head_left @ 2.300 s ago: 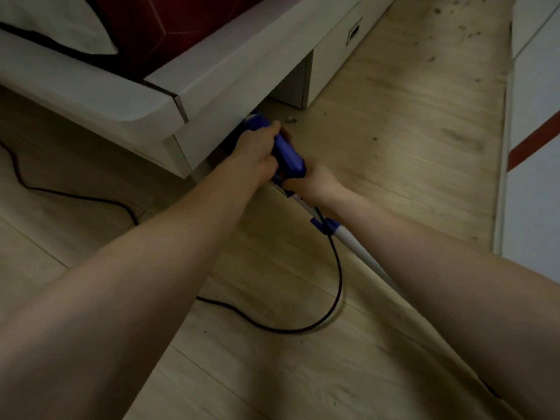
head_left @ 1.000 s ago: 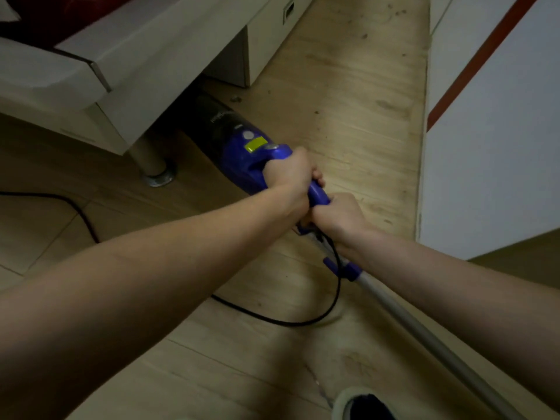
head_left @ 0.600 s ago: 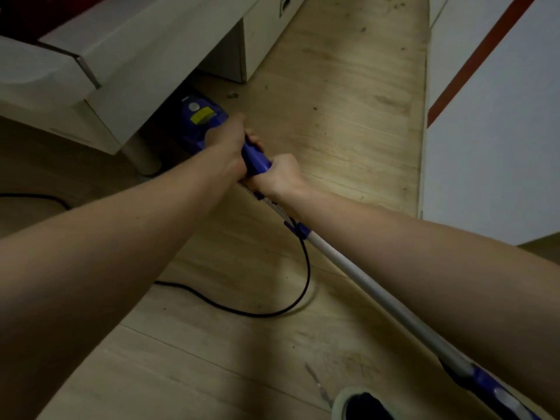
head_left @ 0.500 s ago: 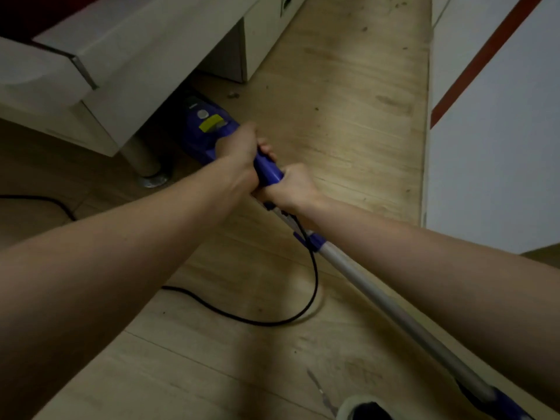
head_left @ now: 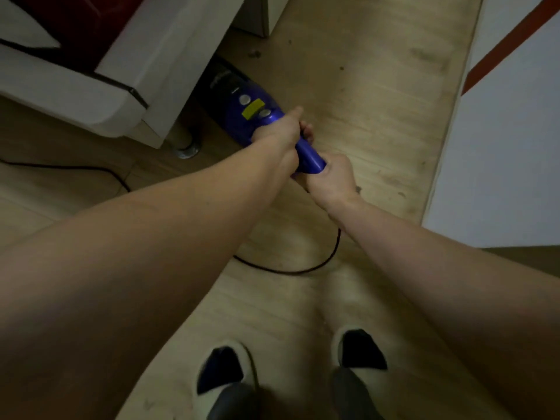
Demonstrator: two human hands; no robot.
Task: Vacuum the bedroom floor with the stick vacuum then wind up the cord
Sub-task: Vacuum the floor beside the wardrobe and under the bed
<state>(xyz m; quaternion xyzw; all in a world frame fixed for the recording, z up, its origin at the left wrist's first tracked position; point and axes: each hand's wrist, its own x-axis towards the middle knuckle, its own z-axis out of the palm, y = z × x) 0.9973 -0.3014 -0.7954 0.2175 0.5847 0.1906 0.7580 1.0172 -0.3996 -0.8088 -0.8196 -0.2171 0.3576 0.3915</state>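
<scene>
**A:** Two hands were on the stick vacuum [head_left: 257, 116]. Left hand [head_left: 280, 136] was wrapped round the blue handle near the body, right hand [head_left: 330, 177] clenched on the handle's tail end just behind it. Both fists were fully closed on it, with no free fingers.

**B:** Why the double grip?

**A:** My guess is leverage. The vacuum lay almost flat, nose pointing to 11 o'clock and pushed under the bed frame [head_left: 145, 74]. Holding it that low and long with one hand would probably twist the wrist.

**B:** Where was the cord?

**A:** The cord [head_left: 303, 269] looped on the floor [head_left: 378, 116] at 6 o'clock of the hands, slack, and a second run trailed off at 9 o'clock. It was not wound yet.

**B:** Any containers?

**A:** Only the vacuum's dark front section under the bed edge, likely the dust cup; I couldn't see its contents. Crumbs sat on the floor at 12 o'clock near the bed, so the vacuuming looked unfinished.

**B:** Any risk?

**A:** Slippers [head_left: 224, 368] stood close to that cord loop, a possible snag.
</scene>
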